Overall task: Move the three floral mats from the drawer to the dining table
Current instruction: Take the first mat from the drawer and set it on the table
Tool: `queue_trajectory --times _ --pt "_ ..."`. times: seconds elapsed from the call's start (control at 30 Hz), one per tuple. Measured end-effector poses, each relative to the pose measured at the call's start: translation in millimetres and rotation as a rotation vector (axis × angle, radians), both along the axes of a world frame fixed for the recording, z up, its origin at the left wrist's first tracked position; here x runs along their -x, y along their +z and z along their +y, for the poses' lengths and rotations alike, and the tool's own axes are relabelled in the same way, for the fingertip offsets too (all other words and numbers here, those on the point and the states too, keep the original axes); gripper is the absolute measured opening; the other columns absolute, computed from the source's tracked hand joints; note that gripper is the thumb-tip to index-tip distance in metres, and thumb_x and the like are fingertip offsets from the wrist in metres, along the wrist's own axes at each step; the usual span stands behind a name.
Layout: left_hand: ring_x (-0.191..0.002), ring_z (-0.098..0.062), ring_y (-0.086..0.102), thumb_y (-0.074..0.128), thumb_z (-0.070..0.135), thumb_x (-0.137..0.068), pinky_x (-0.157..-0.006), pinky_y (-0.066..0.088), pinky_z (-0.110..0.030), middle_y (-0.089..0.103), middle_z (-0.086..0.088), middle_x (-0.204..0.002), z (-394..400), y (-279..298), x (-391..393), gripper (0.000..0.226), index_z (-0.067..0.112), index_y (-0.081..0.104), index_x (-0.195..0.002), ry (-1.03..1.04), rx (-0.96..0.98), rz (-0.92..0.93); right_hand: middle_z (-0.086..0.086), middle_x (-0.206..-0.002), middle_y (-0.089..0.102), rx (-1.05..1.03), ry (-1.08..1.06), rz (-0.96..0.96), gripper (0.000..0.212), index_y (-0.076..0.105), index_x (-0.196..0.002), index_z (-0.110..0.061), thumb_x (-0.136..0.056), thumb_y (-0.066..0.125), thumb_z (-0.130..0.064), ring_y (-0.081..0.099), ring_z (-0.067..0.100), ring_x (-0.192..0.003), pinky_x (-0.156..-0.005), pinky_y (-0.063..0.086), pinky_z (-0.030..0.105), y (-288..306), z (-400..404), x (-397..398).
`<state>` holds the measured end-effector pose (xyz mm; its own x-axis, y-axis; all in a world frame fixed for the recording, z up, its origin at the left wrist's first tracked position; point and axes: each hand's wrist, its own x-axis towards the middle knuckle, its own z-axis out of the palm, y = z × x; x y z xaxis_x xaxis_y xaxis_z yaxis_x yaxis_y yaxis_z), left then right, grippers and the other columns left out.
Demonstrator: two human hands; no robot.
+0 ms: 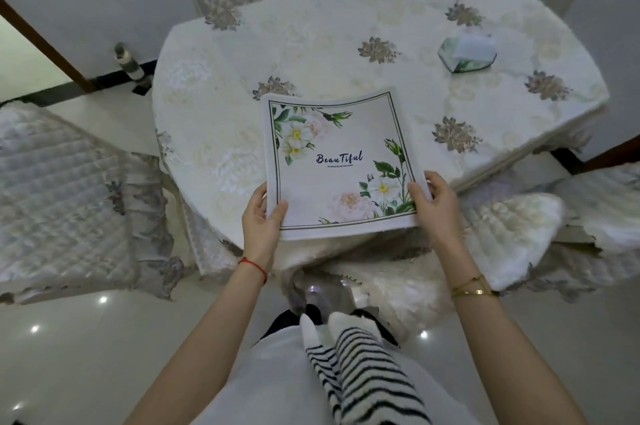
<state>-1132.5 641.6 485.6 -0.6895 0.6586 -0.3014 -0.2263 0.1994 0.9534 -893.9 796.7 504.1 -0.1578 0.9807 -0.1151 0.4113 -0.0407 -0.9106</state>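
Floral mats held over the near edge of the desk

The left hand and right hand each grip a near corner of the mats, thumbs on top, above the cloth-covered desk; a tissue pack lies farther back.

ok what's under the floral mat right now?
Under the floral mat, held by the left hand and right hand, lies the table's cream flowered tablecloth. The covered patch is hidden; whether more mats sit beneath the top one is unclear.
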Motion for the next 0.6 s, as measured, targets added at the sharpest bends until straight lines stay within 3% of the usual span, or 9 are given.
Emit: queue_trajectory --times 0.17,0.43,0.6 --pt "-0.116 -0.028 0.062 0.063 0.002 -0.09 -0.102 0.048 -0.05 0.065 -0.013 -0.125 53 -19 -6 0.041 0.018 0.056 -0.127 0.088 0.057 -0.031 0.006 -0.086 0.068 0.018 0.108 -0.055 0.012 0.064 -0.104 -0.012 -0.093 0.062 -0.014 0.061 0.016 -0.074 -0.058 0.046 0.012 -24 82 16" --pt "-0.114 -0.029 0.062 0.062 -0.001 -0.09 -0.101 0.049 -0.049 0.064 -0.017 -0.123 104 -51 -44 0.04 0.013 0.053 -0.126 0.293 0.138 -0.085 0.009 -0.086 0.067 0.049 0.305 -0.148 0.017 0.064 -0.107 -0.005 -0.094 0.06 -0.014 0.058 0.014 -0.07 -0.053 0.041 0.008 -62 168 22" --pt "-0.115 -0.028 0.062 0.062 -0.001 -0.09 -0.101 0.049 -0.045 0.064 -0.015 -0.124 120 -66 -62 0.043 0.005 0.051 -0.131 0.355 0.192 -0.085 0.01 -0.093 0.069 0.053 0.37 -0.174 0.018 0.063 -0.108 -0.005 -0.094 0.061 -0.016 0.062 0.015 -0.076 -0.059 0.043 0.01 -85 194 18"
